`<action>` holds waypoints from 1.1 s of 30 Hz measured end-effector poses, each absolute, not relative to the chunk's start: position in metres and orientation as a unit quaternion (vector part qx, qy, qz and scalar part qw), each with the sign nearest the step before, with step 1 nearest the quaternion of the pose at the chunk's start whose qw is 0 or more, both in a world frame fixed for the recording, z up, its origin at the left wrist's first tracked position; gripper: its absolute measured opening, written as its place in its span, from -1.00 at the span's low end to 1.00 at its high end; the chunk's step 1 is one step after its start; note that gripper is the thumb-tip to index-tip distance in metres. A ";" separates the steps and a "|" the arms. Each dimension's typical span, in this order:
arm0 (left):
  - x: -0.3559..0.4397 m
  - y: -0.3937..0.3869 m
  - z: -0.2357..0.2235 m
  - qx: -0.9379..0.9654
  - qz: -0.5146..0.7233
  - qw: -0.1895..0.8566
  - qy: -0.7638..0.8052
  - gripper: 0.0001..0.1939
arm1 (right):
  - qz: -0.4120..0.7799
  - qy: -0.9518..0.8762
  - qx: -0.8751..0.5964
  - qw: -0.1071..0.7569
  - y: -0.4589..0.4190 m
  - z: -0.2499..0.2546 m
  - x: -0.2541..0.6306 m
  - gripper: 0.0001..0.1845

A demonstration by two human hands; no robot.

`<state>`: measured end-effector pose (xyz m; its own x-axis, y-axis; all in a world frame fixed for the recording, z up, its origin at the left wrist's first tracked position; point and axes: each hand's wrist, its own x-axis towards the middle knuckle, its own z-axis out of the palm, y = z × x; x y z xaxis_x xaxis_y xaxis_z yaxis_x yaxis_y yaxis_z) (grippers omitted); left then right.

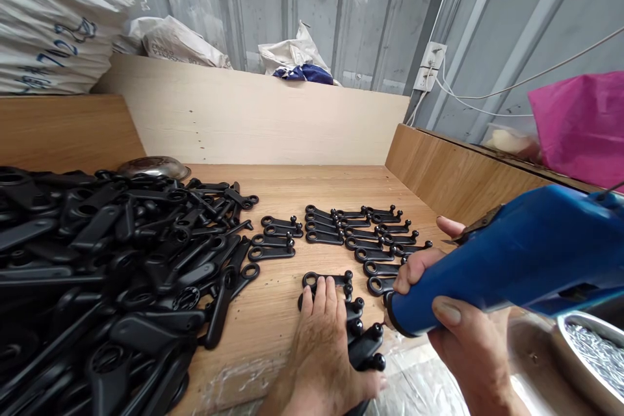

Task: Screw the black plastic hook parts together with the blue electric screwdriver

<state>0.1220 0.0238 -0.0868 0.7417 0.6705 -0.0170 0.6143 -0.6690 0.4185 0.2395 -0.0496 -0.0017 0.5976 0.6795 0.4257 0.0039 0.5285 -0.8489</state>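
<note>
My right hand [468,331] is wrapped around a blue electric screwdriver [507,253], its nose pointing down and left. The tool's tip is close to the black knob of a crank handle [369,341]; whether they touch I cannot tell. Over a row of such black plastic crank handles lies my left hand [319,344], with fingers across the far ones and thumb on the near side, clasping them. My palm hides most of the row; the knob ends stick out to its right. Beyond, more crank handles [324,236] lie in neat columns, some with shiny screw heads in their knobs.
A big heap of loose black crank handles [121,273] covers the left side, with a metal bowl [155,167] behind it. A metal bowl of screws [560,325] stands at lower right. Wooden boards [263,117] edge the table. White sacks [63,26] and a pink bag [580,123] rest beyond.
</note>
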 end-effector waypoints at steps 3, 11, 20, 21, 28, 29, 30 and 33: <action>0.121 0.022 -0.082 0.910 0.055 0.206 0.356 0.17 | 0.224 -0.372 -0.441 0.785 -0.048 0.003 0.234 -0.21; 0.122 0.024 -0.083 0.911 0.055 0.204 0.353 0.27 | 0.209 -0.448 -0.445 0.747 -0.047 -0.006 0.237 -0.24; 0.121 0.023 -0.086 0.910 0.044 0.201 0.361 0.31 | 0.249 -0.413 -0.463 0.744 -0.047 -0.003 0.238 -0.24; 0.122 0.023 -0.086 0.910 0.043 0.199 0.361 0.31 | 0.251 -0.412 -0.463 0.743 -0.046 -0.002 0.236 -0.24; 0.122 0.024 -0.093 0.912 0.055 0.196 0.356 0.31 | 0.216 -0.449 -0.458 0.736 -0.043 -0.009 0.241 -0.29; 0.122 0.024 -0.093 0.912 0.057 0.197 0.356 0.31 | 0.208 -0.459 -0.456 0.734 -0.042 -0.011 0.242 -0.29; 0.121 0.024 -0.092 0.911 0.059 0.198 0.357 0.31 | 0.202 -0.467 -0.453 0.732 -0.041 -0.013 0.243 -0.29; 0.121 0.023 -0.092 0.912 0.067 0.200 0.353 0.31 | 0.208 -0.467 -0.456 0.728 -0.041 -0.015 0.240 -0.29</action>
